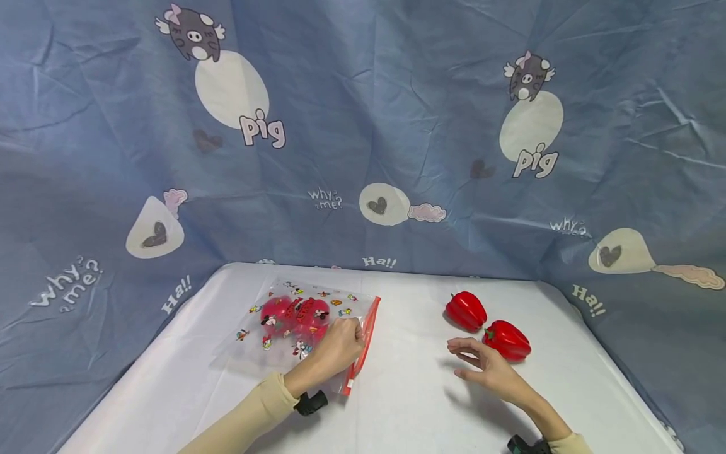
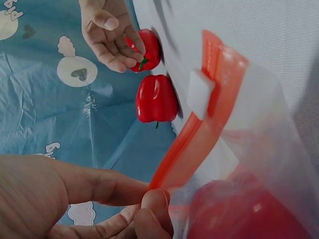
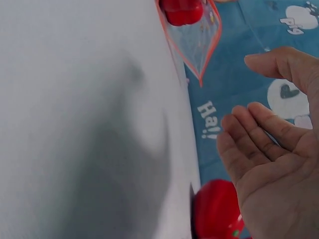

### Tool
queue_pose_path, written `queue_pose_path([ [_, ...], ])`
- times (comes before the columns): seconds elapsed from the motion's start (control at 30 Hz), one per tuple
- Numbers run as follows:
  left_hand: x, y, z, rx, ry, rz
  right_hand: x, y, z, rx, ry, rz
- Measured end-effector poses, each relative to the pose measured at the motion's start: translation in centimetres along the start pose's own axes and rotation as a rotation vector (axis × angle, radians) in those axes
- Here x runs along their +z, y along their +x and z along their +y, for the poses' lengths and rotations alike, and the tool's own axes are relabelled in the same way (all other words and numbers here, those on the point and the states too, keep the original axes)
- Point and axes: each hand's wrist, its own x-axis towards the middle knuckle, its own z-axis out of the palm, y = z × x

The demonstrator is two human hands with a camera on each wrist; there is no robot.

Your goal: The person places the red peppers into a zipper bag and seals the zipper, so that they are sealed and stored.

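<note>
A clear zip bag (image 1: 246, 353) with cartoon prints and an orange-red zip edge (image 1: 370, 325) lies on the left half of the table. Red bell peppers (image 2: 244, 214) show through its plastic. My left hand (image 1: 338, 349) pinches the bag's mouth between thumb and fingers, and the rim stands parted in the right wrist view. A white zip slider (image 2: 201, 93) sits near one end of the edge. My right hand (image 1: 492, 372) hovers over the table, fingers relaxed and thumb apart, holding nothing. Just beyond it rest two glossy peppers, one farther back (image 1: 466, 311) and one nearer (image 1: 507, 341).
A white cloth covers the table (image 1: 403, 403). Behind and at both sides hangs a blue printed curtain (image 1: 317, 126). Dark wrist-worn devices show at the left wrist (image 1: 311, 403) and the right wrist (image 1: 527, 445).
</note>
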Motion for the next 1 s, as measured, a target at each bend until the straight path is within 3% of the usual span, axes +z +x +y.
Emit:
queue_pose_path([
  [0.4,-0.1,0.0,0.1,-0.003,-0.008,-0.005,-2.9,-0.9,-0.5,0.035,-0.020,0.103],
  [1.0,0.0,0.0,0.0,0.003,-0.022,-0.008,-5.5,-1.9,-0.2,-0.011,-0.054,0.244],
])
